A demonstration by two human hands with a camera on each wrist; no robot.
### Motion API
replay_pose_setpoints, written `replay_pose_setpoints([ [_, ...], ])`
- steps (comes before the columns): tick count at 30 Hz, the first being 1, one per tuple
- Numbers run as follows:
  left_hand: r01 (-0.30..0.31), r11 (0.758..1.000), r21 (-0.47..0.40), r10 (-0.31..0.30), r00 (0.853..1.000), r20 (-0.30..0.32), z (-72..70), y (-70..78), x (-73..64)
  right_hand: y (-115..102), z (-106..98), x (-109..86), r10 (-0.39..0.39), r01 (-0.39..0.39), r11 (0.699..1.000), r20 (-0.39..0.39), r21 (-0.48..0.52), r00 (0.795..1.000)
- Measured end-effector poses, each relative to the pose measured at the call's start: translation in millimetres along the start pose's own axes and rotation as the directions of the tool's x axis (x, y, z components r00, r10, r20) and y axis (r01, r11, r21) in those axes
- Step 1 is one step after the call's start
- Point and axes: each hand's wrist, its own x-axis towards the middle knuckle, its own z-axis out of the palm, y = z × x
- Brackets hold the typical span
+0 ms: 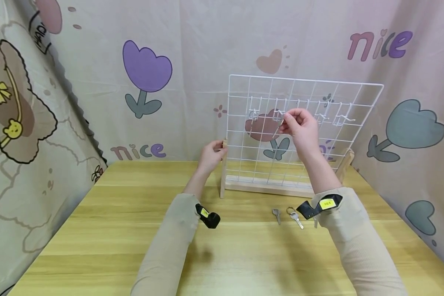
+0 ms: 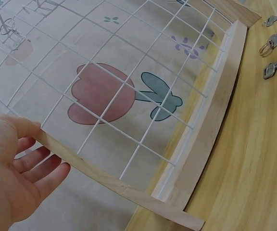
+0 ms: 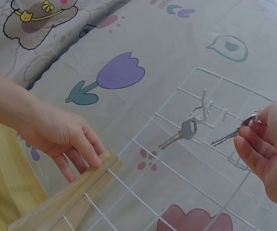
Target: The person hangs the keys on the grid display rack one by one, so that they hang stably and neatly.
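A white wire grid [image 1: 294, 79] stands upright in a wooden stand [image 1: 266, 188] at the back of the table. My left hand [image 1: 209, 157] grips the stand's left wooden post [image 2: 100, 172], thumb on one side and fingers on the other. Up at the hooks, my right hand [image 1: 301, 129] pinches a silver key [image 3: 226, 138] by its head; its ring is mostly hidden by the fingers. Another silver key [image 3: 186, 130] hangs by a ring from the leftmost hook, to the left of the right hand.
More white hooks [image 1: 343, 119] sit along the grid to the right. On the table before the stand lie a key [image 1: 276, 215], a key with a brass-coloured ring [image 1: 296, 220] and another key [image 2: 273, 20]. A printed curtain [image 1: 200, 49] hangs behind.
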Motion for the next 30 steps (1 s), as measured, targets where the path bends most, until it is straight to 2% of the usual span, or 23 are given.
replay_pose_setpoints([
  [16, 0.01, 1.0, -0.017, -0.01, 1.0, 0.006, 0.1, 1.9, 0.2, 4.7, 2.9, 2.5, -0.011, 0.01, 0.994, -0.005, -0.111, 1.0],
  [25, 0.004, 1.0, -0.007, -0.004, 1.0, -0.002, -2.0, 2.2, 2.0, 13.8, 0.2, 0.9, 0.055, -0.055, 0.989, -0.004, -0.137, 0.999],
  [30, 0.016, 1.0, 0.008, -0.016, 1.0, 0.001, -0.6, 1.4, 1.1, 22.2, -7.3, -4.6, 0.093, -0.091, 0.976, 0.004, -0.198, 0.996],
])
